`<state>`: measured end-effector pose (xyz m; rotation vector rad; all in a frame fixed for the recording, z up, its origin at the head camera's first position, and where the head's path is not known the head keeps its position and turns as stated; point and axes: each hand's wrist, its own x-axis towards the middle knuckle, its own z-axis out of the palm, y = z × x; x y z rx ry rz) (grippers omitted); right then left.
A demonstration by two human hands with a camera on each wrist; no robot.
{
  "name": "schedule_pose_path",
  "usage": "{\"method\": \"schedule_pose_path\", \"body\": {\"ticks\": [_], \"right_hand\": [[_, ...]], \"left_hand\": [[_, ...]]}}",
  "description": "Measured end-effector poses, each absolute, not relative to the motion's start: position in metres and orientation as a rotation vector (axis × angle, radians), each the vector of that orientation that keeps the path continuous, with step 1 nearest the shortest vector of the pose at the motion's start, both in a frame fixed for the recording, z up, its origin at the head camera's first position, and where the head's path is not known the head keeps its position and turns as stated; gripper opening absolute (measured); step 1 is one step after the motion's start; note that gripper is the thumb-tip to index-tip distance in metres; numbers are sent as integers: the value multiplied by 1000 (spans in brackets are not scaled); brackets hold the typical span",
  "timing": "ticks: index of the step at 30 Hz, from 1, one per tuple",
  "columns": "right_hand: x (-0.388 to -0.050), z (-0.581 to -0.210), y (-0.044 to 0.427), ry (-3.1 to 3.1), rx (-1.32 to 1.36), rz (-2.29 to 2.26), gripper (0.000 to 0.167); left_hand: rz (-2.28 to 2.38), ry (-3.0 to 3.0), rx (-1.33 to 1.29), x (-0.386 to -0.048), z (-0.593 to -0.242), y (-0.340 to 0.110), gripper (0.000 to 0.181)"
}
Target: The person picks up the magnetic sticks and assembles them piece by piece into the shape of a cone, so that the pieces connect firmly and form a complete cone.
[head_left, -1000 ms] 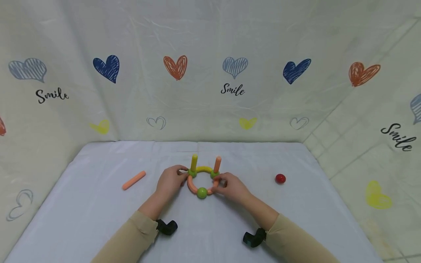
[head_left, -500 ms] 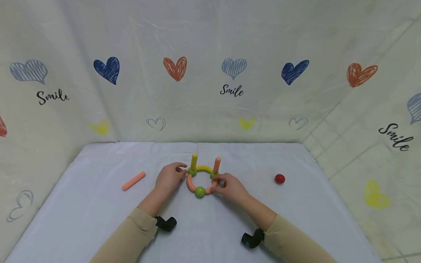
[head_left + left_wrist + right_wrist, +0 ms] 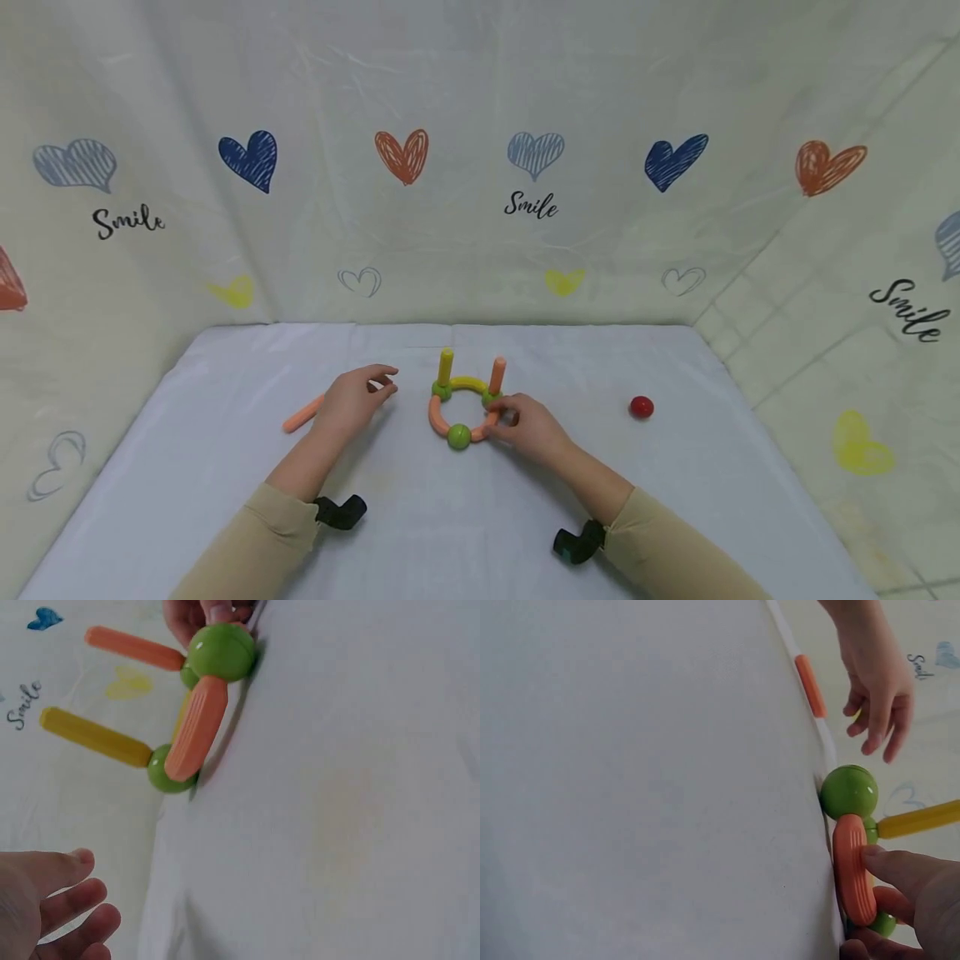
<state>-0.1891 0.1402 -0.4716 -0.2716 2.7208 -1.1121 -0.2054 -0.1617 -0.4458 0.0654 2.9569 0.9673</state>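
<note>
A ring of curved orange and yellow rods joined by three green balls lies mid-table; its front ball [image 3: 459, 436] faces me. A yellow rod [image 3: 446, 367] and an orange rod [image 3: 498, 375] stand upright on the two rear balls. My right hand [image 3: 531, 427] pinches the ring's right curved orange rod [image 3: 853, 870] between thumb and fingers. My left hand [image 3: 356, 402] hovers left of the ring, apart from it, fingers loosely bent and holding nothing. Beneath and behind it a loose straight orange rod [image 3: 302, 415] is partly hidden.
A red ball [image 3: 641, 407] lies on the right side of the white-covered table [image 3: 570, 367]. A pale curtain [image 3: 465, 242] printed with hearts and "Smile" rises behind the table and along its sides.
My left hand has let go of the ring's left side and moved left toward the loose orange rod, now partly covering it. The right hand keeps its grip; the ring has barely shifted.
</note>
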Motion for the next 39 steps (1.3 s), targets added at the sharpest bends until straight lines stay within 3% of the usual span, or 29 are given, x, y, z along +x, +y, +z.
{"method": "schedule_pose_path", "body": {"ticks": [15,24,39], "right_hand": [[-190,-469,142,2707,-262,-1140,32],[-190,-470,140,2702,-268,-1145,31],[-190,-470,141,2689,-252,-1145,29]], "left_hand": [[834,3053,49,-184,-436,-246,39],[776,2964,13,-188,-443,-258,54],[717,2956,-29,-193,-457,-255,45]]}}
